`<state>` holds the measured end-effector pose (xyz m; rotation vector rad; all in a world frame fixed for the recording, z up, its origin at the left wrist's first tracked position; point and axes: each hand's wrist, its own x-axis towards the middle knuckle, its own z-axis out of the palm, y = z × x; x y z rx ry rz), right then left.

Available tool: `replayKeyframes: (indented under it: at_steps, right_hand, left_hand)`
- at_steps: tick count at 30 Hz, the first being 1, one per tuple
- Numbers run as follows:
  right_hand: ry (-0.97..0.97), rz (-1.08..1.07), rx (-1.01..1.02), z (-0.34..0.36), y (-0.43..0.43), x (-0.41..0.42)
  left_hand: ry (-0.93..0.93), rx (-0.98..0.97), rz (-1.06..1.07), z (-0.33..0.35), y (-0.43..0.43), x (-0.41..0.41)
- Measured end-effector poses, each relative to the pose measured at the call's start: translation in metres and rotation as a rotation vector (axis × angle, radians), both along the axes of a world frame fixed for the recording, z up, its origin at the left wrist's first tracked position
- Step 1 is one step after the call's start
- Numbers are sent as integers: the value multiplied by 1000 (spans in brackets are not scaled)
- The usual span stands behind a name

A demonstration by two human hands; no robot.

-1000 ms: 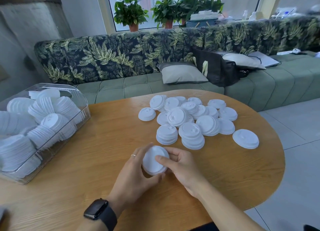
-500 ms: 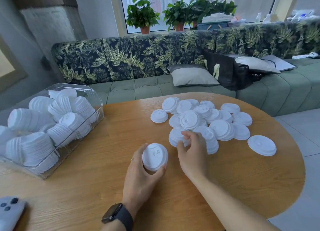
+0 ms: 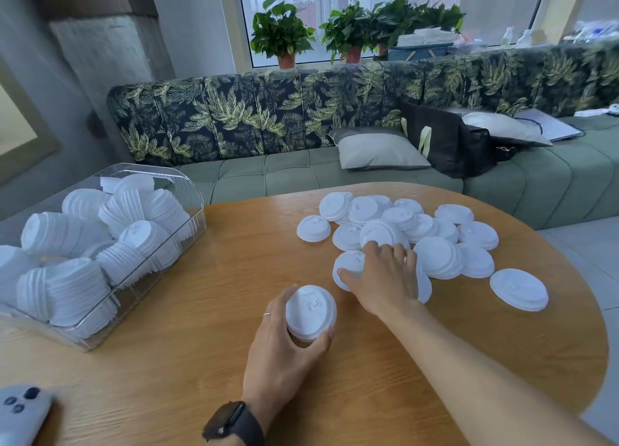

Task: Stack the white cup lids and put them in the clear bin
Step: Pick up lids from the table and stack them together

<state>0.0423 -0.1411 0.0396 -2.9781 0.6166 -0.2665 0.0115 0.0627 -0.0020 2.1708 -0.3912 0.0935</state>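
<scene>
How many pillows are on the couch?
2. One pillow lies on the couch seat, just left of the black bag. The other pillow sits just right of that bag. More might hide outside the picture.

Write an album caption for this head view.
Left hand holds stacked lids; right hand reaches into loose lids; clear bin beside.

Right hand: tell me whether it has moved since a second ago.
Yes. The right hand left the stack held by the left hand and reached forward to the loose lids.
</scene>
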Motion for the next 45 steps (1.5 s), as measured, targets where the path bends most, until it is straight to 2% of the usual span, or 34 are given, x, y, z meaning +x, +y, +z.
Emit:
replayKeyframes:
  at_steps: [8, 14, 21, 26, 31, 38, 45]
  right_hand:
    - [-19, 24, 37, -4, 1, 0]
    - [-209, 98, 114, -10, 7, -12]
    - [-463, 240, 464, -21, 11, -35]
    - [-617, 253, 603, -39, 23, -63]
    - [-583, 336, 670, -50, 36, -80]
    - [-451, 407, 680, -51, 43, -84]
    - [-298, 271, 991, -50, 37, -76]
  left_hand:
    - [9, 10, 8, 2, -1, 0]
    - [14, -5, 15, 3, 0, -1]
    - [16, -70, 46, 4, 0, -3]
    - [36, -128, 74, 5, 1, -3]
    - [50, -166, 34, 5, 1, -3]
    - [249, -361, -93, 15, 1, -3]
    - [342, -451, -82, 17, -2, -3]
